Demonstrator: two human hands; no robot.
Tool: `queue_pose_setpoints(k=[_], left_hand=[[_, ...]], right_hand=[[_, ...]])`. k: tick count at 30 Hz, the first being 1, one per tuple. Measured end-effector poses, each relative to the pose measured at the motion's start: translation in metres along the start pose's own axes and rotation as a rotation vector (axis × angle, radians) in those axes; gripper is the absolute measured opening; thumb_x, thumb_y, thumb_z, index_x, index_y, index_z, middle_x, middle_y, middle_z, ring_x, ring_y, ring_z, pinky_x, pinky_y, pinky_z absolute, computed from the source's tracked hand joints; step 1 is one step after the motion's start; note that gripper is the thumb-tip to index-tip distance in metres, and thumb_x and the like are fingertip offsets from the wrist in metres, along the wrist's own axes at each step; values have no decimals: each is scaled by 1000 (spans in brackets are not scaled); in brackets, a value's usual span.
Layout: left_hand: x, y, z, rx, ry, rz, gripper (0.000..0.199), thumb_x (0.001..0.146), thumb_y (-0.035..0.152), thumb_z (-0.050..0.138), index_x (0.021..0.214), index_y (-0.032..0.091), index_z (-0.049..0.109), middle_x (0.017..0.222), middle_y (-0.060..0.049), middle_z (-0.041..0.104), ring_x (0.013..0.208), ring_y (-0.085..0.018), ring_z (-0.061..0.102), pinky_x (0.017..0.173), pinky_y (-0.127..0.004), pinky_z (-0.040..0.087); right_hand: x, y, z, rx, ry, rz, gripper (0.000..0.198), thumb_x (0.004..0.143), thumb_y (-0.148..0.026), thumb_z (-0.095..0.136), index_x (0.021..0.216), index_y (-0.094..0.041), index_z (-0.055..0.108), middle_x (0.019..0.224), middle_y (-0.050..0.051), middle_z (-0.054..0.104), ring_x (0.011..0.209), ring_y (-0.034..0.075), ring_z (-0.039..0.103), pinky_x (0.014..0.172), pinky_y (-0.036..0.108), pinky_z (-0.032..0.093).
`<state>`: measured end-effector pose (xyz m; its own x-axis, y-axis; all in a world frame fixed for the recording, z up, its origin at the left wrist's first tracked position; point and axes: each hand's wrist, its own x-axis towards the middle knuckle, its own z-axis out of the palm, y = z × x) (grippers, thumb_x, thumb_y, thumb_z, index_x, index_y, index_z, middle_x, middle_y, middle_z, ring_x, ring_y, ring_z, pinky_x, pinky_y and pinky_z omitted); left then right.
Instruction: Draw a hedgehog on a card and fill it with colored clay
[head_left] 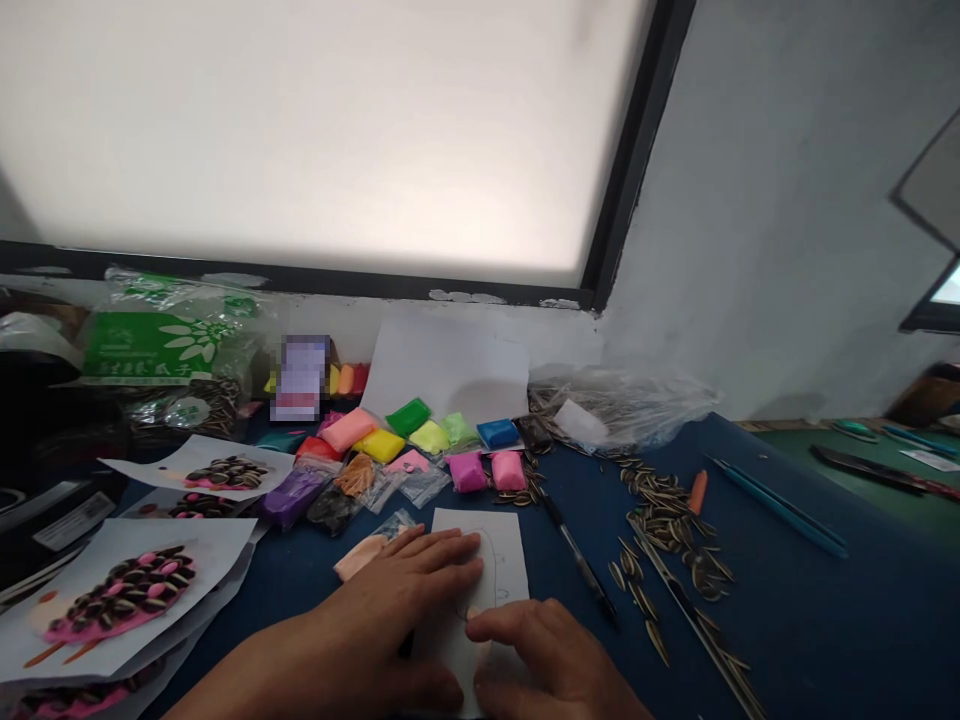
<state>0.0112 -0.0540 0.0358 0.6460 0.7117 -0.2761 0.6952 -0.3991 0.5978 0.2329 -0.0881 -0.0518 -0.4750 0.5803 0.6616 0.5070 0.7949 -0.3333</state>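
A small white sheet of paper [506,550] with a thin drawn outline lies in front of me on the blue table. My left hand [397,600] rests over its left part, palm down with the fingers stretched out. My right hand [551,655] is at the sheet's lower right, its index fingertip down on the drawing and the thumb apart from it. By that fingertip shows a small dab of peach clay [472,613], partly hidden. Just beyond my left hand is a packet of peach clay [364,555]. A black pen [577,560] lies right of the sheet.
Colourful clay packets [379,444] lie behind the sheet. Sunflower seeds [667,520], tweezers [694,610] and a blue tool [780,505] are on the right. Sheets with seed-covered hedgehog-like pictures [124,605] stack at left. A seed bag [161,350] and a phone [301,378] stand behind.
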Motion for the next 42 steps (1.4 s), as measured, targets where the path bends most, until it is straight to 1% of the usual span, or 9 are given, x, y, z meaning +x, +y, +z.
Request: queue_pose_setpoints(k=[5, 10, 14, 21, 26, 29, 33, 37, 42], left_hand=[[0, 2, -1, 14, -12, -19, 85, 75, 32, 78, 151, 33, 40, 164, -1, 25, 152, -34, 17, 122, -59, 9], [0, -1, 2, 3, 9, -3, 85, 74, 31, 79, 150, 35, 41, 164, -1, 28, 152, -34, 19, 122, -59, 10], [0, -2, 2, -6, 21, 15, 85, 74, 31, 80, 150, 34, 43, 163, -1, 30, 151, -35, 20, 122, -59, 11], [1, 0, 1, -6, 21, 9, 83, 74, 32, 80, 149, 34, 44, 163, -2, 31, 151, -35, 21, 122, -60, 11], [1, -4, 3, 0, 20, 16, 84, 75, 34, 79, 150, 36, 42, 163, -1, 29, 151, -35, 20, 122, -60, 12], [0, -4, 3, -6, 30, 35, 83, 75, 32, 79, 149, 37, 42, 163, -1, 30, 151, -34, 21, 121, -60, 11], [0, 0, 2, 1, 20, 12, 85, 73, 31, 79, 150, 35, 42, 163, -2, 29, 151, -34, 21, 121, -60, 11], [0, -1, 1, -1, 14, 5, 86, 74, 31, 78, 151, 35, 40, 164, 0, 27, 152, -34, 19, 122, -60, 11], [0, -2, 2, 5, -2, -3, 86, 75, 33, 78, 151, 35, 39, 164, 0, 26, 152, -33, 17, 122, -59, 8]], right_hand=[[12, -14, -31, -31, -181, 23, 24, 94, -17, 60, 116, -24, 64, 109, 5, 76, 83, 18, 73, 69, 26, 57], [12, -14, -30, -241, -162, -89, 17, 95, -17, 60, 103, -27, 71, 121, 6, 72, 97, 21, 71, 72, 27, 57], [10, -10, -21, -194, -68, -148, 19, 102, -23, 50, 104, -22, 69, 113, 7, 74, 94, 21, 71, 71, 28, 56], [11, -15, -25, 66, -131, 87, 26, 95, -13, 59, 120, -21, 60, 107, 4, 76, 88, 20, 73, 81, 29, 59], [9, -16, -27, 69, -130, 98, 30, 94, -15, 61, 123, -23, 59, 108, 5, 76, 88, 21, 73, 80, 30, 59], [9, -14, -25, -58, -126, 38, 29, 97, -17, 57, 125, -23, 60, 113, 8, 75, 93, 22, 73, 78, 31, 59], [7, -6, -7, -254, 22, -161, 22, 100, -23, 48, 99, -24, 69, 117, 8, 73, 97, 23, 71, 70, 30, 56], [2, 1, 7, -321, 110, -202, 25, 98, -26, 47, 89, -21, 69, 112, 11, 73, 91, 24, 69, 66, 32, 54], [5, -6, -14, -293, -133, -119, 16, 94, -24, 57, 99, -24, 73, 118, 9, 73, 96, 23, 70, 74, 31, 57]])
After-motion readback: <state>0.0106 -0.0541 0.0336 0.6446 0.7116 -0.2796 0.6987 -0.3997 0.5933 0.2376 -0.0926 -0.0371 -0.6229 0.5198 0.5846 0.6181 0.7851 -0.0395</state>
